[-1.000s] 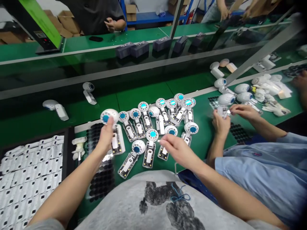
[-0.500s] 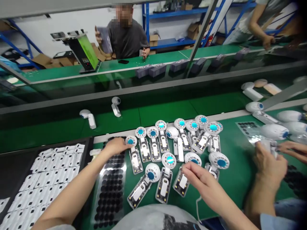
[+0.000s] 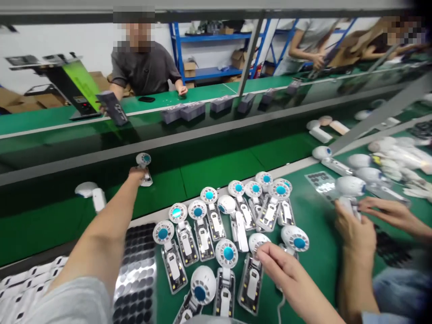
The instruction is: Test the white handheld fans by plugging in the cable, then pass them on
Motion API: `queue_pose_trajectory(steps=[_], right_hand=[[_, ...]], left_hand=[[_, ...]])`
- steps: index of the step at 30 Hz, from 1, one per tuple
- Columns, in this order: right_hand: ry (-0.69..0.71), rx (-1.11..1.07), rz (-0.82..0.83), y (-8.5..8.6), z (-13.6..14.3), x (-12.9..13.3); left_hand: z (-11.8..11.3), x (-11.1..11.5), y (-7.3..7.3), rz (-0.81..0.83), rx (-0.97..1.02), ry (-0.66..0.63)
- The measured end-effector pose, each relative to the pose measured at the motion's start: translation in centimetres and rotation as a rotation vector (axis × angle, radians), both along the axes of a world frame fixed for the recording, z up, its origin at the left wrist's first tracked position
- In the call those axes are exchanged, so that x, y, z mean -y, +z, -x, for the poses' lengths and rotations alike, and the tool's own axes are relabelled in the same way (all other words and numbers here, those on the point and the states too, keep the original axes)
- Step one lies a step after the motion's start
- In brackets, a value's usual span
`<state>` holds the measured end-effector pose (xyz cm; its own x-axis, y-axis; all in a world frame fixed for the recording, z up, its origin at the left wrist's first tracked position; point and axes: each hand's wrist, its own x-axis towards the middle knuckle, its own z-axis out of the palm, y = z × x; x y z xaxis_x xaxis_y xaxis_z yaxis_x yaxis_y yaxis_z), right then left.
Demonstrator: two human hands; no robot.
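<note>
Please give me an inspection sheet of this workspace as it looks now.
Surface: green bench beside a green conveyor belt.
Job's things: white fan unit on the belt; cluster of open fan units on the bench.
Clutter: sheet of black round pads; tray of white parts.
Grippers: left hand at the belt unit; right hand on a cluster unit.
Cables: nothing seen.
Surroundings: co-worker's hands on another fan; a person across the line.

The left hand (image 3: 137,174) was stretched out to a white handheld fan (image 3: 144,167) on the green conveyor belt (image 3: 219,168), fingers at its handle. The right hand (image 3: 281,270) was laid on an open-backed fan (image 3: 251,281) among the cluster.
</note>
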<state>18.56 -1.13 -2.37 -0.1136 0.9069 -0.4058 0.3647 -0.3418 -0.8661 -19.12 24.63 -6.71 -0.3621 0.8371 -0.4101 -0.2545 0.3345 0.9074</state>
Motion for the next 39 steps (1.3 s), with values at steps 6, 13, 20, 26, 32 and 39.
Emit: queue_pose_trajectory(steps=[6,13,20,26,32,39], right_hand=[[-0.031,-0.069,-0.036,0.7,0.5,-1.2],[0.043,-0.015,-0.229,2.4,2.4,-1.0],[0.096,-0.001,-0.332,3.4,2.8,0.9],[0.108,0.028,-0.370,3.6,2.7,2.4],[0.136,-0.019,-0.308,3.6,2.3,3.2],[0.084,-0.046,-0.275,3.2,1.2,3.7]], left_hand=[[-6.6,4.5,1.9,0.056,0.221,-0.238],[-16.9,15.6,4.4,0.052,0.347,-0.499],[-19.8,21.2,6.4,-0.121,-0.023,-0.634],[-20.7,22.2,6.8,-0.188,-0.059,-0.699],[-21.3,22.7,6.3,-0.301,-0.228,-0.741],[-21.9,23.8,7.0,-0.146,-0.024,-0.719]])
